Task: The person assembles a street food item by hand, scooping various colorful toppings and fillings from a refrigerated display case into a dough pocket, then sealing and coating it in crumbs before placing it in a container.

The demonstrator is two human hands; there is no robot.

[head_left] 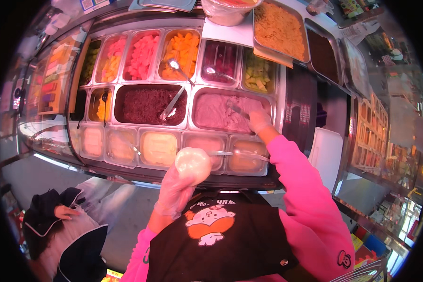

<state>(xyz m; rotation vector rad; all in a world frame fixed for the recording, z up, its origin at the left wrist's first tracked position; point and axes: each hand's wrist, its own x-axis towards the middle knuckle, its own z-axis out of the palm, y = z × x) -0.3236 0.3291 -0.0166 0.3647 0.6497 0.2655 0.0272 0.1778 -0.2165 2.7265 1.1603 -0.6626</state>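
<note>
The black apron (254, 242) with its cartoon figure is lying nearest, with the pink right sleeve (298, 176) reaching forward beside it. The gloved right hand (259, 118) is closing around a utensil (238, 111), whose far end is sitting in mauve paste (211, 109) to the hand's left. The gloved left hand (174, 191) is gripping a smooth, pale round piece (193, 165), holding it up in front of the apron, below and left of the right hand.

Left of the right hand, past the paste, dark purple grains (138, 104) are filling a wide tub, with a metal spoon (175, 101) leaning in them. Beyond the right hand, green chunks (257, 79) are lying just ahead; orange cubes (179, 49) with a ladle (175, 65) and pink cubes (142, 55) are sitting farther left. Pale-filled tubs (159, 148) are lining the side nearest the body; the round piece is partly hiding this row, and a long metal utensil (221, 153) is lying across it between the hands. Ahead and right of the right hand, a tray is holding orange-brown shreds (282, 28); nearer, a white panel (325, 155) is standing right of the sleeve. Well left of the left hand, another person's hand (66, 212) is showing.
</note>
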